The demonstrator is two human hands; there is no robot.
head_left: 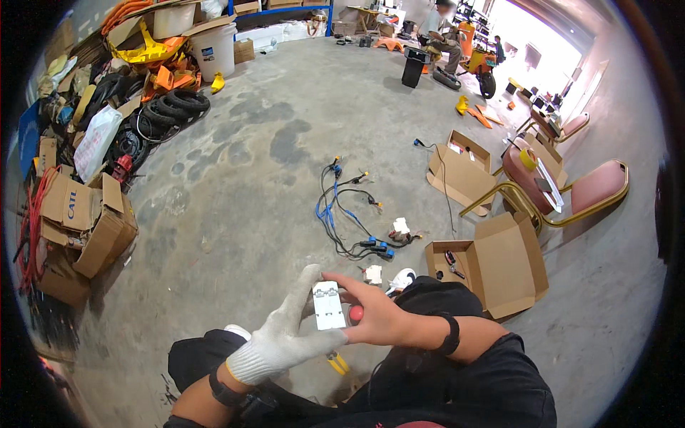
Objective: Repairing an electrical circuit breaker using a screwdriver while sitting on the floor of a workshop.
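Both my hands are closed around a white boxy electrical module (328,305), held up in front of my lap. Grey clips show on its upturned face. My left hand (282,342), in a white knitted glove, grips its left side and lower end. The bare fingers of my right hand (382,314) hold it from the right. A round red part (356,313) shows beside my right palm; what it belongs to is hidden. Below my hands, a tool with yellow handles (337,362) is partly covered. Just beyond, a small white block (372,274) lies on the floor.
Black and blue cables with connectors (342,214) lie ahead, near another white piece (400,226). An open cardboard box (492,267) holding pliers (454,264) stands right. Pink chairs (596,189) are beyond. Boxes, tyres (175,107) and clutter line the left. A person (444,39) sits far off.
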